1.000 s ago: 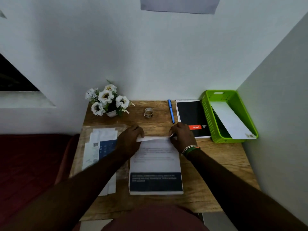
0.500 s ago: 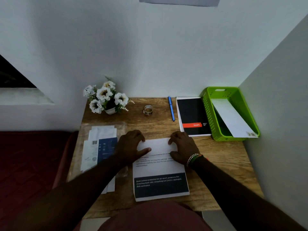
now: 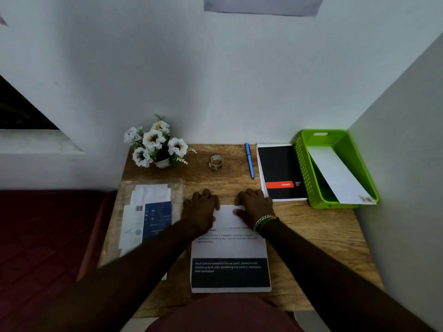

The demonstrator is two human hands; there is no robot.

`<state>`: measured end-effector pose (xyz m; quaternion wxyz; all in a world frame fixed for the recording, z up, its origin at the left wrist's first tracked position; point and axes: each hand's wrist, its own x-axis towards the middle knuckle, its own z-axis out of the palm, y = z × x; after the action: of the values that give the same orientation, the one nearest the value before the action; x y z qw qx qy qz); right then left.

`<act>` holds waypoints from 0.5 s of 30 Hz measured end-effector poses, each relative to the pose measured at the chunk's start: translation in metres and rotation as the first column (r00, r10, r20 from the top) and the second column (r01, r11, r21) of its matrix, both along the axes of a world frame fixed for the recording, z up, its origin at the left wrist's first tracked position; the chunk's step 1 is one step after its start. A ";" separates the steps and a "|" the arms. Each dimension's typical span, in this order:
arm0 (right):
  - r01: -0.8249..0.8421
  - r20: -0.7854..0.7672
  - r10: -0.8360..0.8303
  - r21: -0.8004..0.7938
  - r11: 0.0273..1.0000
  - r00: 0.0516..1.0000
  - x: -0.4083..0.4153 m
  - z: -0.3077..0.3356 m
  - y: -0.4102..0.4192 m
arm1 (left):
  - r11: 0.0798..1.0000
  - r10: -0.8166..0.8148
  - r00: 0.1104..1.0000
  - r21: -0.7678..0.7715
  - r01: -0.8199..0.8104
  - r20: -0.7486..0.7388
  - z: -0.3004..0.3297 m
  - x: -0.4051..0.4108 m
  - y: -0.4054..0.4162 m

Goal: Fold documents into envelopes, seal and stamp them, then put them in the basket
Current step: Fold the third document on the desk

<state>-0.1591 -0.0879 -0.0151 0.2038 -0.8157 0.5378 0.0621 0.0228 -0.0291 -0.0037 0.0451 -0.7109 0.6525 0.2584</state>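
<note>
Head view: a small wooden desk (image 3: 323, 238) set in a white-walled corner, both forearms reaching forward over it.
Document: a white printed sheet with a dark blue band near its close edge (image 3: 230, 259) lies flat under both hands; its far edge is turned over toward the person as a plain white flap.
Left hand (image 3: 200, 209): palm down on the left end of the flap, fingers roughly straight and spread, pressing and gripping nothing.
Right hand (image 3: 255, 207): palm down on the right end of the flap, fingers loosely extended, thumb on the paper, nothing grasped; bracelets at the wrist.
Basket: a bright green perforated plastic basket (image 3: 302, 164) stands right of the right hand, beyond a black spiral notepad (image 3: 281, 168); one white envelope (image 3: 335, 176) leans inside it.
Envelopes: a clear plastic packet of white and blue envelopes (image 3: 148, 216) lies just left of the left hand.
Beyond the hands: a small roll, probably stamps or tape (image 3: 216, 162), a blue pen (image 3: 249, 160), and a pot of white flowers (image 3: 155, 147).
Progress: early for this sheet, by my reading. One envelope appears delivered; here only the first fold is being creased.
Left to do: further folds, insertion, sealing, stamping, dropping in the basket.
</note>
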 end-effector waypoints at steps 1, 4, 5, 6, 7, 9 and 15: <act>0.003 -0.014 -0.002 0.025 1.000 1.000 0.001 0.002 -0.002 | 1.000 0.006 1.000 -0.001 -0.006 -0.006 -0.001 -0.001 0.000; 0.024 -0.023 -0.022 0.085 0.996 0.999 0.004 0.007 -0.004 | 1.000 0.013 1.000 -0.010 -0.013 -0.021 -0.002 -0.006 0.003; 0.032 -0.017 -0.030 0.100 0.994 0.999 0.005 0.008 -0.005 | 1.000 0.012 1.000 -0.014 -0.013 -0.026 -0.003 -0.007 0.004; 0.036 -0.010 -0.035 0.114 0.993 0.999 0.005 0.009 -0.005 | 1.000 0.009 1.000 -0.022 -0.010 -0.027 -0.004 -0.008 0.005; 0.035 -0.002 -0.035 0.124 0.992 0.999 0.004 0.010 -0.005 | 0.999 0.005 1.000 -0.032 -0.006 -0.025 -0.004 -0.010 0.006; 0.035 0.024 -0.039 0.140 0.989 0.999 0.003 0.011 -0.005 | 0.999 -0.001 1.000 -0.049 0.000 -0.015 -0.003 -0.013 0.007; 0.040 0.067 -0.050 0.145 0.989 0.997 0.002 0.012 0.001 | 1.000 0.007 1.000 0.000 -0.007 0.018 0.004 -0.019 0.004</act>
<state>-0.1574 -0.0873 -0.0027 0.2822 -0.7882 0.5428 0.0673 0.0037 -0.0246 0.0006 0.0503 -0.7156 0.6495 0.2521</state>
